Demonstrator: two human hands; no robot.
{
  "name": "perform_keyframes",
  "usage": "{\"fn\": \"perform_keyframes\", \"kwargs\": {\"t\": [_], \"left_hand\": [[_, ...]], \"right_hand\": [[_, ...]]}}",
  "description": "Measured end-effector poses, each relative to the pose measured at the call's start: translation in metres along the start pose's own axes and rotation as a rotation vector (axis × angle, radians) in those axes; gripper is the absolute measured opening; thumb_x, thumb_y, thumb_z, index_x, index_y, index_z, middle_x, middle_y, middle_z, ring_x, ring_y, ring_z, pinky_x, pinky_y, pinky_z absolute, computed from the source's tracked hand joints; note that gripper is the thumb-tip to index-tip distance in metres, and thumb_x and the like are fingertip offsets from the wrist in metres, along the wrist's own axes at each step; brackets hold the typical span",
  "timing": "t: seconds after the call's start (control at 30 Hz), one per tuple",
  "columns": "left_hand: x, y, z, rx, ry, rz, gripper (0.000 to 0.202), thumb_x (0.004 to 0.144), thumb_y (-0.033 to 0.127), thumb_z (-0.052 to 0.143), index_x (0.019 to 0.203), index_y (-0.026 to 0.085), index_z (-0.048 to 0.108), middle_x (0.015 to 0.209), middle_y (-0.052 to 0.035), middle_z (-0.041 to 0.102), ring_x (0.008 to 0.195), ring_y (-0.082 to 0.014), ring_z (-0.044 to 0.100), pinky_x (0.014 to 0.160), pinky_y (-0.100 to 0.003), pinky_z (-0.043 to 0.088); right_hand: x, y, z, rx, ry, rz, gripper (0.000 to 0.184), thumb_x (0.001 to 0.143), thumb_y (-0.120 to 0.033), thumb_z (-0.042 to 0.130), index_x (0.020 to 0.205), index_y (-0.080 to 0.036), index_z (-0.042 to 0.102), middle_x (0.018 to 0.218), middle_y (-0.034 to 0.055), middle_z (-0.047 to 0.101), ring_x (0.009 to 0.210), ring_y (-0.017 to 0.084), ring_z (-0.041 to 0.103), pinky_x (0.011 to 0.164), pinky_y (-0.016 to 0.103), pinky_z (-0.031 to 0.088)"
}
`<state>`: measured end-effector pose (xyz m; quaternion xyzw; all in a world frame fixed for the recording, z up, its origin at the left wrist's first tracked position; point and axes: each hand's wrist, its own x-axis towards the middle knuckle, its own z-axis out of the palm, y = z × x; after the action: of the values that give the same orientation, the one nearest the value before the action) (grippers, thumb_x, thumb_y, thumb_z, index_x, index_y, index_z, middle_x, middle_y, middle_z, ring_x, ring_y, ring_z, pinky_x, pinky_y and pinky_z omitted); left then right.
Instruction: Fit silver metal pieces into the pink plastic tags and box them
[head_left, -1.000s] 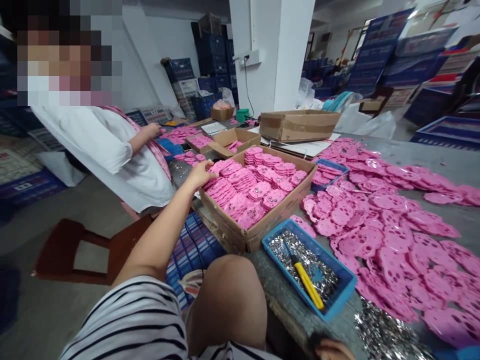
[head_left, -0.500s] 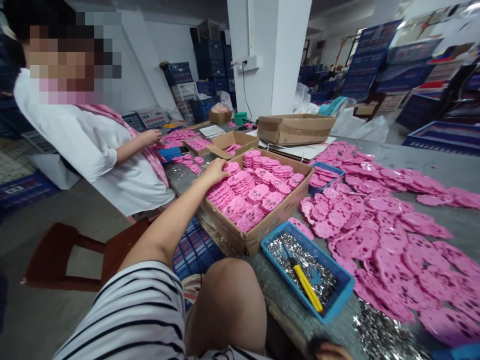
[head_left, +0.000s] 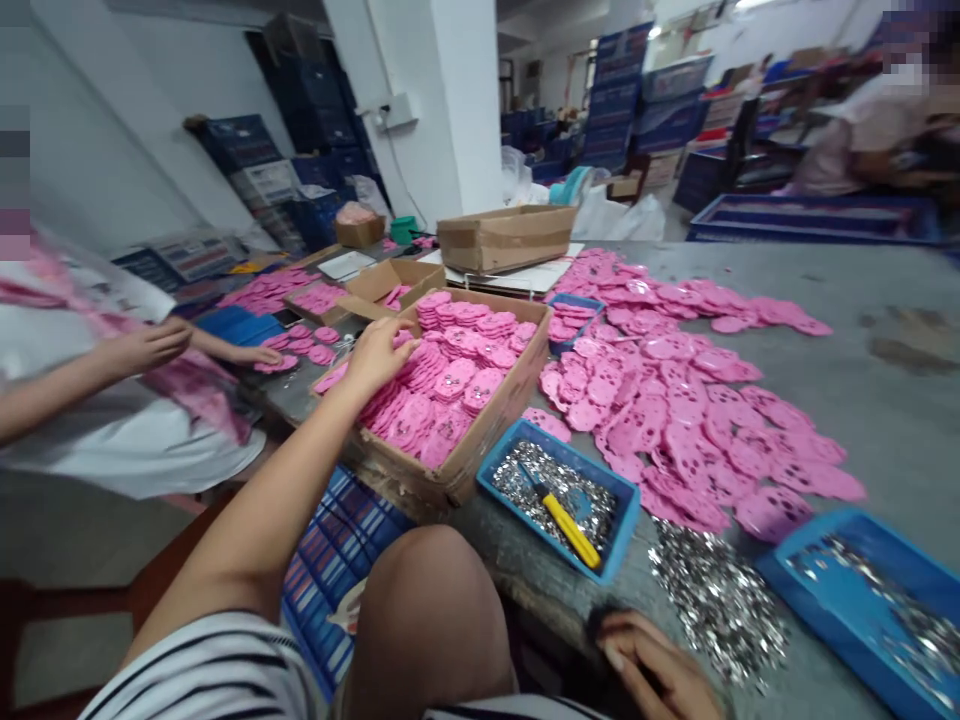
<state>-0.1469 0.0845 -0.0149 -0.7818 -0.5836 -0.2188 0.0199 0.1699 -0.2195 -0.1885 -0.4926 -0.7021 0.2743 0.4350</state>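
Observation:
My left hand (head_left: 377,357) reaches over the left rim of a cardboard box (head_left: 442,485), fingers spread and arched on the stacked pieces inside. The box is packed with flat pink oval pieces (head_left: 457,380), some bearing small silvery parts; whether my fingers grip one cannot be made out. Low in the picture, my right hand (head_left: 660,665) hangs by the table edge with loosely curled fingers and nothing visible in them. Nearest to it are a heap of small silvery metal parts (head_left: 716,600) and a blue tray (head_left: 626,545) of similar parts, with a yellow-handled tool (head_left: 570,530) lying on top.
Loose pink pieces (head_left: 667,400) spread across the grey table (head_left: 885,400). Another blue tray (head_left: 825,580) stands at the right, a small one (head_left: 600,310) behind the box. At left, a co-worker's hands (head_left: 259,355) handle pink pieces. My knee (head_left: 435,600) is below the table edge.
The view has swung to the right, bringing in the right-hand blue tray and more of my right hand. My left hand stays at the box's left side. The co-worker's one hand now reaches to the pink pieces.

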Motion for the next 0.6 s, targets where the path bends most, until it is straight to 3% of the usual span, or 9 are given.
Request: {"fn": "perform_keyframes", "kwargs": {"t": [0.13, 0.3, 0.37, 0.43, 0.6], "left_hand": [[0.003, 0.068, 0.007, -0.142, -0.095, 0.250, 0.038, 0.087, 0.033, 0.054, 0.119, 0.014, 0.062, 0.119, -0.0107, 0.067, 0.104, -0.0237, 0.063, 0.096, -0.037, 0.047], [0.005, 0.172, 0.047, 0.001, -0.506, 0.598, 0.043, 0.088, 0.031, 0.056, 0.129, 0.017, 0.056, 0.130, -0.0120, 0.062, 0.119, -0.0263, 0.058, 0.100, -0.037, 0.046], [0.009, 0.203, 0.071, 0.121, -0.611, 0.594, 0.045, 0.088, 0.030, 0.056, 0.132, 0.019, 0.053, 0.133, -0.0128, 0.060, 0.123, -0.0278, 0.057, 0.099, -0.037, 0.046], [0.013, 0.226, 0.095, 0.159, -0.623, 0.554, 0.043, 0.089, 0.023, 0.053, 0.131, 0.016, 0.054, 0.131, -0.0168, 0.060, 0.121, -0.0308, 0.058, 0.096, -0.040, 0.047], [0.017, 0.246, 0.136, 0.164, -0.616, 0.422, 0.044, 0.087, 0.023, 0.057, 0.129, 0.010, 0.056, 0.128, -0.0233, 0.061, 0.121, -0.0334, 0.059, 0.096, -0.041, 0.048]], "right_hand": [[0.003, -0.012, 0.009, 0.009, 0.036, 0.010, 0.038, 0.098, -0.042, 0.045, 0.072, -0.022, 0.065, 0.070, 0.0050, 0.070, 0.063, 0.014, 0.069, 0.059, 0.019, 0.056], [-0.001, -0.011, 0.015, 0.030, -0.002, 0.088, 0.041, 0.099, -0.045, 0.041, 0.075, -0.022, 0.064, 0.074, 0.0063, 0.068, 0.069, 0.016, 0.067, 0.063, 0.025, 0.055], [-0.002, -0.011, 0.017, 0.030, -0.010, 0.117, 0.041, 0.099, -0.046, 0.040, 0.076, -0.021, 0.064, 0.076, 0.0068, 0.068, 0.071, 0.016, 0.067, 0.065, 0.026, 0.054], [-0.002, -0.011, 0.019, 0.031, -0.008, 0.133, 0.042, 0.099, -0.046, 0.040, 0.076, -0.021, 0.064, 0.078, 0.0072, 0.068, 0.073, 0.016, 0.067, 0.067, 0.026, 0.054], [-0.002, -0.010, 0.024, 0.038, 0.005, 0.138, 0.045, 0.100, -0.048, 0.037, 0.075, -0.020, 0.062, 0.078, 0.0074, 0.067, 0.073, 0.016, 0.066, 0.067, 0.027, 0.053]]}}
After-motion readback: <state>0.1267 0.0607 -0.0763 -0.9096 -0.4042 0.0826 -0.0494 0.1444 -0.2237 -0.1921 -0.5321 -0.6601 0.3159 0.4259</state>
